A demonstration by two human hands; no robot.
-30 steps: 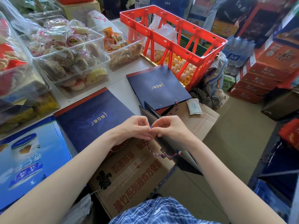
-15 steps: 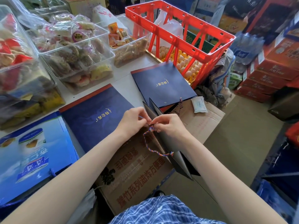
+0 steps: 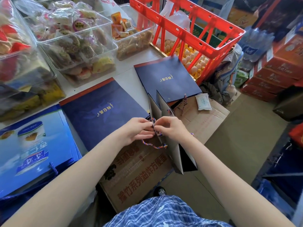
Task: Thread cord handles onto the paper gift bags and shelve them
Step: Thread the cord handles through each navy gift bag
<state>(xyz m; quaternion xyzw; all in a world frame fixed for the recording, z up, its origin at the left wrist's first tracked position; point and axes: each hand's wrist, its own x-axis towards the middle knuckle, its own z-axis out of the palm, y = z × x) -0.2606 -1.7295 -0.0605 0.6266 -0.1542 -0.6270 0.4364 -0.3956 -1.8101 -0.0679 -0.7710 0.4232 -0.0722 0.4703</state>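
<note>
A dark blue paper gift bag (image 3: 173, 149) stands half open on edge between my hands, over a brown carton. My left hand (image 3: 136, 131) and my right hand (image 3: 172, 128) meet at the bag's upper edge and pinch a red-and-blue twisted cord (image 3: 153, 145). The cord loops down below my left hand beside the bag's wall. Two more flat navy bags lie on the white counter: one to the left (image 3: 101, 112), one further back (image 3: 165, 77) with a cord end (image 3: 185, 98) at its lower edge.
A brown cardboard carton (image 3: 142, 169) lies under the hands. Clear bins of wrapped snacks (image 3: 73, 41) line the counter's left. A red crate (image 3: 188, 30) sits over eggs at the back. Light blue printed bags (image 3: 32, 145) lie at left. Red boxes (image 3: 275, 69) stack on the right.
The view has shifted and the bag has come a little higher and nearer. Both hands stay together at the bag's edge, and the cord loop under the left hand has grown shorter.
</note>
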